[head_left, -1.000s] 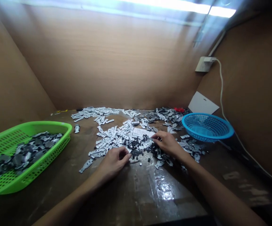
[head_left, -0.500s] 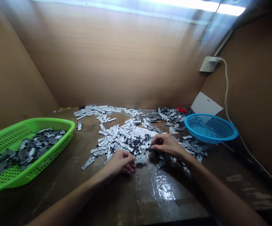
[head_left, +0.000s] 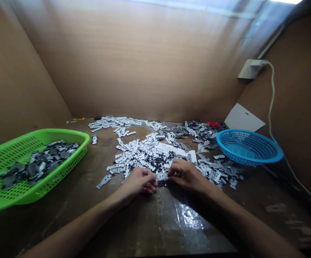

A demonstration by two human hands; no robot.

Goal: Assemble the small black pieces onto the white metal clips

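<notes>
My left hand [head_left: 143, 181] is closed, pinching the left end of a small silver metal plate [head_left: 161, 176] with cut-outs. At the plate's right end, the fingertips of my right hand [head_left: 184, 174] are pressed together; whatever they hold is hidden by the fingers. Just beyond both hands lies a heap of small black parts [head_left: 162, 160]. Around that heap spreads a pile of loose silver metal plates [head_left: 133, 152], similar in shape to the held one.
A green basket [head_left: 84, 145] with grey and silver pieces stands at left. A blue basket [head_left: 249, 157] is at right. More silver plates [head_left: 112, 122] and darker pieces [head_left: 198, 129] lie along the back, near a red object [head_left: 213, 124]. A white cable [head_left: 270, 107] hangs at right.
My right hand has moved from the edge of the black parts toward me, to the right end of the plate. My left hand stays at the plate's left end. The view has shifted slightly.
</notes>
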